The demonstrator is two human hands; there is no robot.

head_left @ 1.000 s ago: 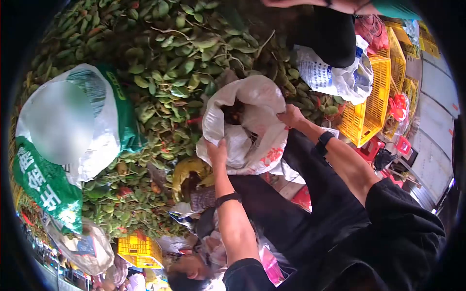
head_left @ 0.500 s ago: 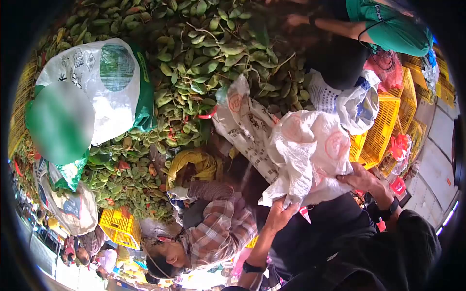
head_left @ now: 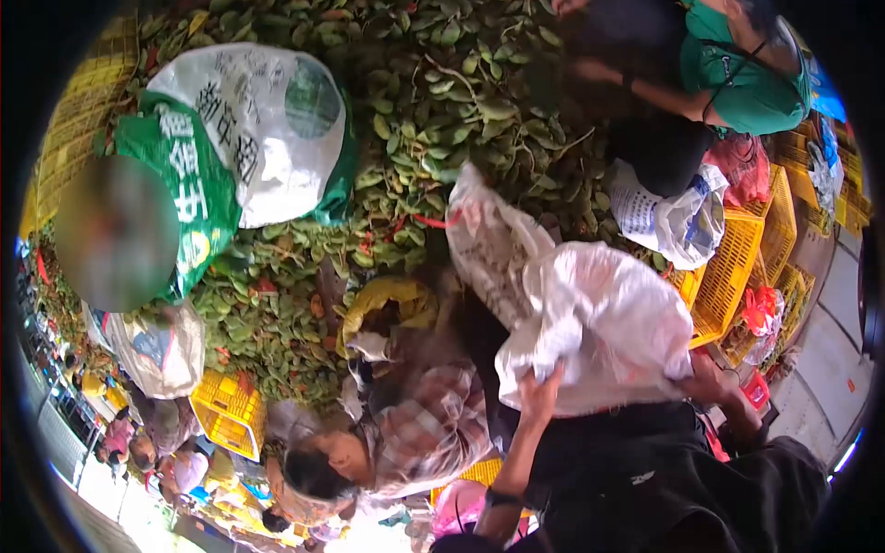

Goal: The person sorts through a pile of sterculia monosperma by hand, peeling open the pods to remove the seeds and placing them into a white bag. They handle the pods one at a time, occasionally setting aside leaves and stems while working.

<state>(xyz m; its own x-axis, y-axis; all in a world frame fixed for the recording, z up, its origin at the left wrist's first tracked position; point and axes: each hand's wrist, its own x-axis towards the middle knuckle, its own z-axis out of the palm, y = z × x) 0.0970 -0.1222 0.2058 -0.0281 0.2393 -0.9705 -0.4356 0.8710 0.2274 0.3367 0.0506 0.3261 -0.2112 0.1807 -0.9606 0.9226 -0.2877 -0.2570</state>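
Observation:
A white woven sack (head_left: pixel 613 318) with faded reddish print hangs between my two hands, its mouth towards me. My left hand (head_left: pixel 538 394) is closed on the near left part of its rim. At the sack's right edge my right hand (head_left: pixel 708 380) grips the rim, though its fingers are partly hidden in shadow and plastic. Just beyond lies another white printed sack (head_left: pixel 493 226), partly covered by the held one. Behind it spreads a large heap of green leafy produce (head_left: pixel 452 101), perhaps pods or leaves; I cannot tell exactly.
A green and white sack (head_left: pixel 267 138) stands on the heap at left. A person in a plaid shirt (head_left: pixel 433 415) bends close on my left. Across the heap, another person in green (head_left: pixel 737 69) reaches in. Yellow crates (head_left: pixel 728 267) stack at right, beside a white-blue sack (head_left: pixel 678 217).
The held sack has spread fuller and hangs slightly lower, with both hands still on its rim. My view has shifted, so the surroundings sit differently. The plaid-shirted person's head has turned down.

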